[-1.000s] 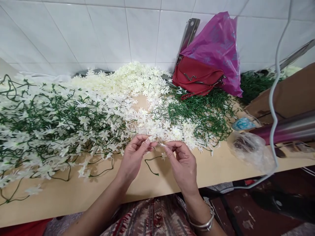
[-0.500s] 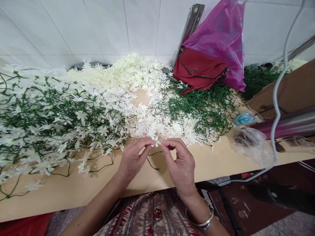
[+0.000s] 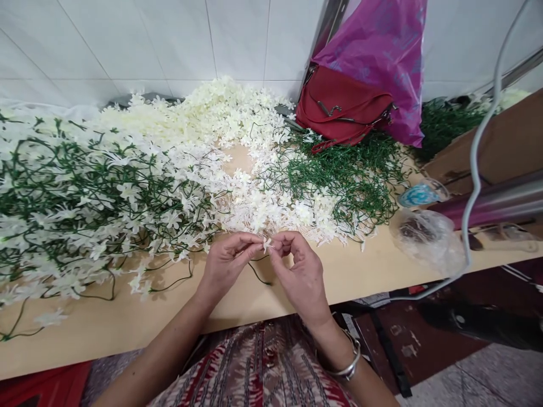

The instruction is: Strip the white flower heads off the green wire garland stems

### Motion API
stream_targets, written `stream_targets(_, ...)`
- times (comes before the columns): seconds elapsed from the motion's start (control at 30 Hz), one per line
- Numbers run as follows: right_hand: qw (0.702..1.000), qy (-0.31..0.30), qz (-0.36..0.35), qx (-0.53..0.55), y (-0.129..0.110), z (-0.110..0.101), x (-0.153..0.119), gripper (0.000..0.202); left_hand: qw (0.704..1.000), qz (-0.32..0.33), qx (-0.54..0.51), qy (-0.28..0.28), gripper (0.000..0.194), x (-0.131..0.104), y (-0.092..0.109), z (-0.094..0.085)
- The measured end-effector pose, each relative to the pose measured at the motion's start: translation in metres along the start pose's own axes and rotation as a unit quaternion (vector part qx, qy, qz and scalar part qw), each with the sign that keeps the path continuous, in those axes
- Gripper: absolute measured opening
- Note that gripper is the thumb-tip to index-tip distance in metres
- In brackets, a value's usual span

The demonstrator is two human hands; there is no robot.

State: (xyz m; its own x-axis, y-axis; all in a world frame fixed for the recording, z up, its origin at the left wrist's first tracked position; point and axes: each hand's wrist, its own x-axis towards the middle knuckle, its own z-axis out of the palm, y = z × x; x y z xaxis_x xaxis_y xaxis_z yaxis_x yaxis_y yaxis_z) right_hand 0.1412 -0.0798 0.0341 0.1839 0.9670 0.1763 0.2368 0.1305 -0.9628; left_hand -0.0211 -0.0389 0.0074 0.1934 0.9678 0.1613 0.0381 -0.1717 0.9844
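Carefully, the left hand [image 3: 221,265] and right hand [image 3: 302,276], fingertips nearly meeting, pinch a small white flower [image 3: 267,244] between them just above the counter [image 3: 339,277], in front of heaped white blossoms [image 3: 254,206] and green stems [image 3: 356,181] beside a red bag [image 3: 341,107].

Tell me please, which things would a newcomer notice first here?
Probably the large spread of white flowers with green stems, covering the table's left and middle. Next, the red bag against the bright purple plastic bag by the wall. At the front centre, both hands pinch one small white flower.
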Motion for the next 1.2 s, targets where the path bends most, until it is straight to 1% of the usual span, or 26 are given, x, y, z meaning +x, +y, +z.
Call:
stream_targets(0.17,1.0,-0.022,0.002,0.02,-0.006,-0.001,0.002,0.013,0.996,-0.042,-0.069,-0.028,0.016,0.002,0.0,-0.001)
stream_targets(0.3,0.998,-0.044,0.01,0.042,-0.004,0.002,0.003,0.015,0.992,-0.064,-0.107,-0.02,0.023,0.004,0.002,-0.001)
stream_targets(0.47,0.998,-0.026,0.011,0.05,0.001,0.003,0.005,0.024,0.988,-0.078,-0.131,-0.03,0.025,0.005,0.002,-0.002)
stream_targets(0.57,0.999,-0.024,0.003,0.039,-0.001,0.001,0.007,0.022,0.985,-0.089,-0.146,-0.026,0.024,0.005,-0.002,-0.002)
stream_targets(0.7,0.998,-0.008,0.018,0.055,-0.003,0.003,0.007,0.019,0.983,-0.095,-0.157,-0.015,0.022,0.004,-0.009,-0.002)
stream_targets(0.8,0.998,-0.01,0.021,0.055,-0.002,0.005,0.007,0.019,0.981,-0.1,-0.167,-0.019,0.021,0.003,-0.012,-0.001)
stream_targets(0.93,0.999,-0.027,-0.005,0.031,-0.001,0.002,0.01,0.019,0.978,-0.106,-0.174,-0.04,0.021,0.004,-0.009,-0.001)
stream_targets(1.07,0.997,-0.06,-0.048,-0.005,-0.001,-0.003,0.014,0.012,0.975,-0.108,-0.192,-0.039,0.025,0.005,-0.002,0.0)
stream_targets(1.13,0.996,-0.05,-0.066,-0.028,-0.001,-0.007,0.015,0.009,0.975,-0.104,-0.194,-0.04,0.029,0.005,0.0,0.002)
stream_targets(1.2,0.997,-0.017,-0.074,-0.03,0.002,-0.014,0.016,0.007,0.983,-0.074,-0.165,-0.041,0.028,0.004,0.002,0.003)
